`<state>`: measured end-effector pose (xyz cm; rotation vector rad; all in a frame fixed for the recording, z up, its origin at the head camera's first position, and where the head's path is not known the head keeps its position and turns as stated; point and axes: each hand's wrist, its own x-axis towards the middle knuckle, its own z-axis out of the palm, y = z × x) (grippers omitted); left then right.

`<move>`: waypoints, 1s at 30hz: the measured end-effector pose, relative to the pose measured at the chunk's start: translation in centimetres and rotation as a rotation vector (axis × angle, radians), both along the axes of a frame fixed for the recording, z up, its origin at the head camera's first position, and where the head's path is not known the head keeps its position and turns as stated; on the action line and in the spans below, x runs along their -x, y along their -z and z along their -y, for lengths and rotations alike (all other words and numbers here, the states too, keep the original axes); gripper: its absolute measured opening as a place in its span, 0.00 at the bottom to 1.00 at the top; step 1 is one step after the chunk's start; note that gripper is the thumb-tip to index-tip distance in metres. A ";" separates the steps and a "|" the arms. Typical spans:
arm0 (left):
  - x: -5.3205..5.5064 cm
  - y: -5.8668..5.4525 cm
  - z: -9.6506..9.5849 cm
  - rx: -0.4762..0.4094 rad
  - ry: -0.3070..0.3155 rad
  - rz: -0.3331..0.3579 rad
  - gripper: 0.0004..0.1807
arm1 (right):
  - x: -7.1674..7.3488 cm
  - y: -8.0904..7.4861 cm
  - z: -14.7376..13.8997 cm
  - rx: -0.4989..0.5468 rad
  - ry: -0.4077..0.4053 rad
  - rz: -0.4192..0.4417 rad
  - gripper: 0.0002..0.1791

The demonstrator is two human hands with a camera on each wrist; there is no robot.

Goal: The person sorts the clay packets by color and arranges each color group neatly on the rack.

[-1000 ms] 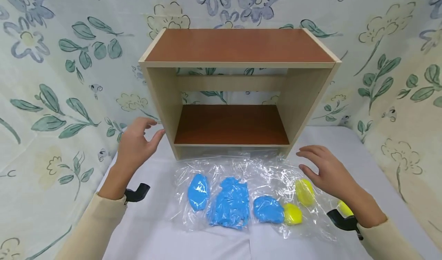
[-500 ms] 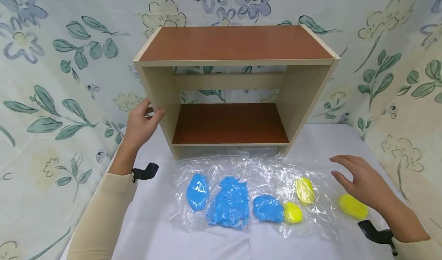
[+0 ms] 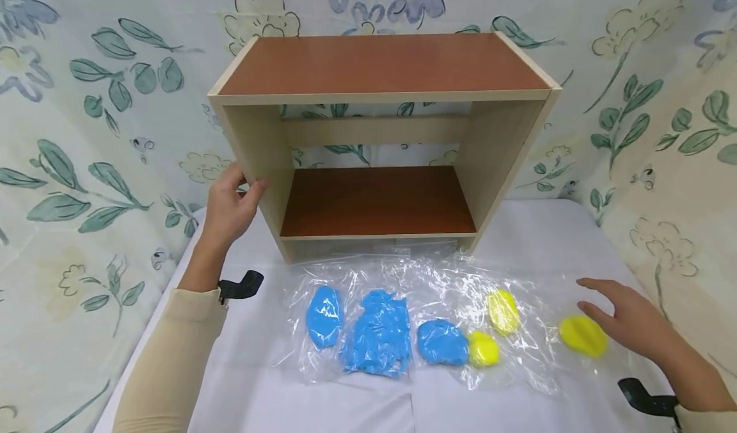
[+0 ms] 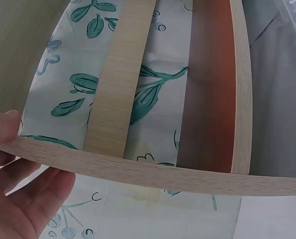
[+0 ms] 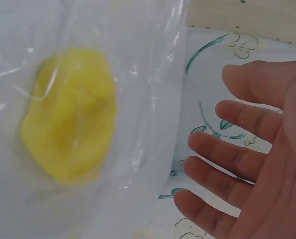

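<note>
A small wooden shelf unit (image 3: pixel 380 68) with reddish-brown boards stands upright on the table. My left hand (image 3: pixel 229 209) holds the front edge of its left side panel. In the left wrist view the thumb lies on one side of the panel edge (image 4: pixel 138 172), and the fingers (image 4: pixel 56 191) lie on the other. At the right, my right hand (image 3: pixel 639 327) hovers with loosely extended fingers, holding nothing. Just beside it is a yellow clay-like lump (image 3: pixel 583 336) in clear plastic. This lump (image 5: pixel 71 117) fills the left of the right wrist view, apart from the fingertips.
Clear plastic bags in front of the shelf contain blue lumps (image 3: pixel 377 334) and smaller yellow lumps (image 3: pixel 503 311). They lie on a white tablecloth (image 3: pixel 259 356). Floral cloth (image 3: pixel 103 228) hangs close behind and at both sides.
My left hand has moved up and taken hold of the side panel. My right hand has moved right and down, away from the shelf, uncovering the yellow lump. The view has shifted slightly.
</note>
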<state>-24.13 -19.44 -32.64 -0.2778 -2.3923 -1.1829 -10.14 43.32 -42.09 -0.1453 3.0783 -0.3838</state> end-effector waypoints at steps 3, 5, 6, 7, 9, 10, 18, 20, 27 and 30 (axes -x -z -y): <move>-0.2 0.0 -0.2 0.004 0.003 0.013 0.23 | -0.6 1.1 -1.4 0.014 0.018 0.060 0.30; -0.3 0.0 -0.3 0.008 0.004 0.028 0.24 | -1.1 2.1 -2.1 0.044 0.022 0.087 0.32; -0.3 -0.1 -0.4 0.010 0.003 0.036 0.24 | -1.4 2.6 -2.4 0.065 0.020 0.095 0.33; -0.4 -0.1 -0.4 0.009 0.000 0.044 0.24 | -1.6 3.1 -2.6 0.092 0.014 0.098 0.35; -0.5 -0.2 -0.3 0.013 -0.010 0.048 0.24 | -2.0 4.2 -2.7 0.145 -0.001 0.107 0.40; -0.6 -0.2 -0.3 0.015 -0.017 0.047 0.24 | -2.1 4.6 -2.7 0.166 -0.008 0.118 0.43; -1.0 -0.8 -0.2 0.025 -0.043 0.044 0.25 | -2.5 6.8 -2.2 0.033 -0.039 0.064 0.56; -1.0 -0.7 -0.4 0.026 -0.041 0.046 0.25 | -2.6 6.9 -2.4 0.028 -0.027 0.046 0.53; -0.6 -0.6 -1.0 0.036 -0.049 0.049 0.24 | -2.8 6.6 -2.3 0.002 0.056 0.059 0.51; -0.6 -0.4 -1.1 0.026 -0.059 0.046 0.24 | -2.8 6.2 -2.3 -0.040 0.100 0.090 0.52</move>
